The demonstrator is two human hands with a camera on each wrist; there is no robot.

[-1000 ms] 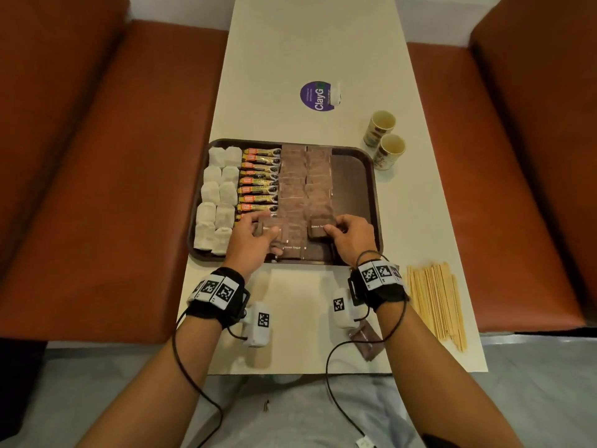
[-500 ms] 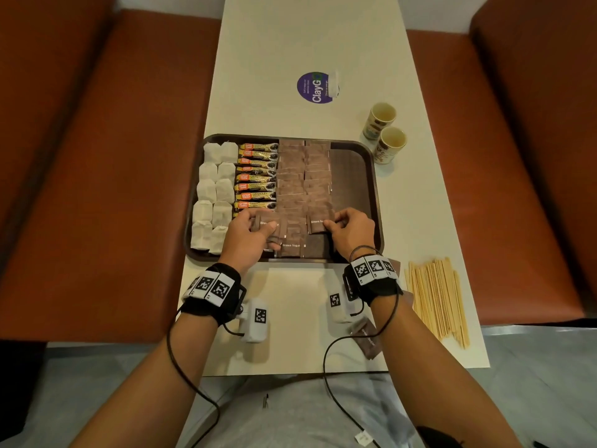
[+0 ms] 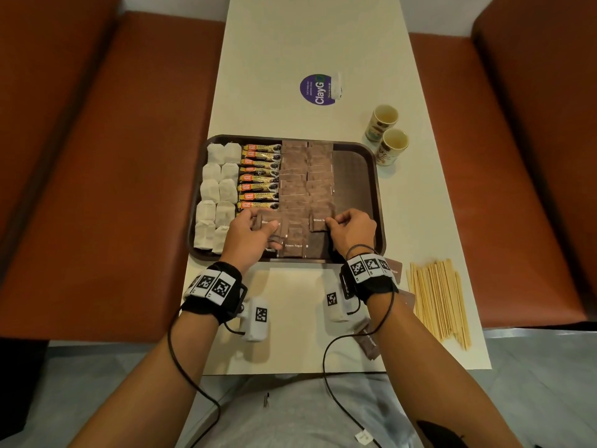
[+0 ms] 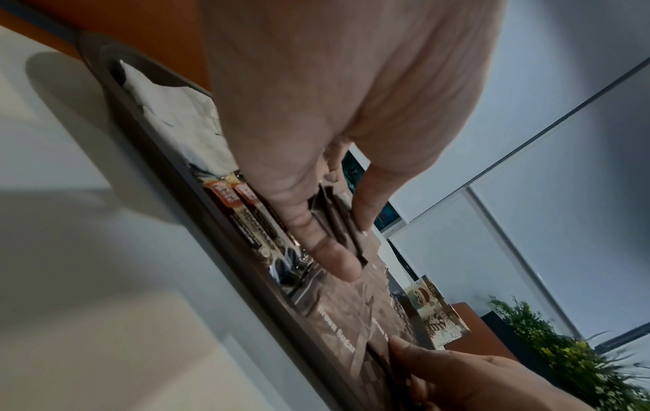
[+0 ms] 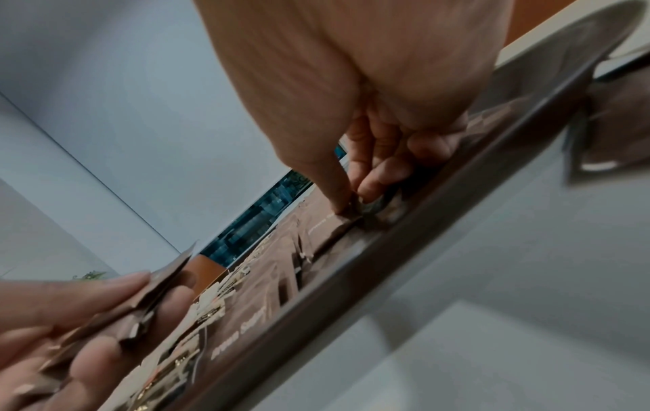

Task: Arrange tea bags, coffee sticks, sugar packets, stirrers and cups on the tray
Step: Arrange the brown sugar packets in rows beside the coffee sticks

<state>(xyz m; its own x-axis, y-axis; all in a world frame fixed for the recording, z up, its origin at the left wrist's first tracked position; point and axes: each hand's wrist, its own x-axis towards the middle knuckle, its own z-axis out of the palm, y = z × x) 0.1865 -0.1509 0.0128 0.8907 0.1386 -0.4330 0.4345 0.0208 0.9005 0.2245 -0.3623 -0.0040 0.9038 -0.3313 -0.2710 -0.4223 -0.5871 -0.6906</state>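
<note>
A dark brown tray [image 3: 358,169] holds white tea bags [image 3: 214,189] at its left, orange coffee sticks [image 3: 260,176] beside them and two columns of brown sugar packets [image 3: 307,176]. My left hand [image 3: 252,231] grips a small stack of sugar packets [image 4: 334,222] between thumb and fingers over the tray's near left. My right hand [image 3: 350,229] pinches the edge of one brown sugar packet [image 3: 318,223] lying at the near end of the right column. Two paper cups [image 3: 387,134] and a pile of wooden stirrers [image 3: 439,299] lie on the table to the right.
The cream table [image 3: 310,43] runs away from me between two orange benches [image 3: 113,156]. A purple round sticker [image 3: 318,89] lies beyond the tray. Loose sugar packets [image 3: 366,342] rest near my right forearm. The tray's right strip is bare.
Both hands have stayed at the near end of the tray. The right hand's packet has slid slightly further up the right column; the left hand keeps its stack.
</note>
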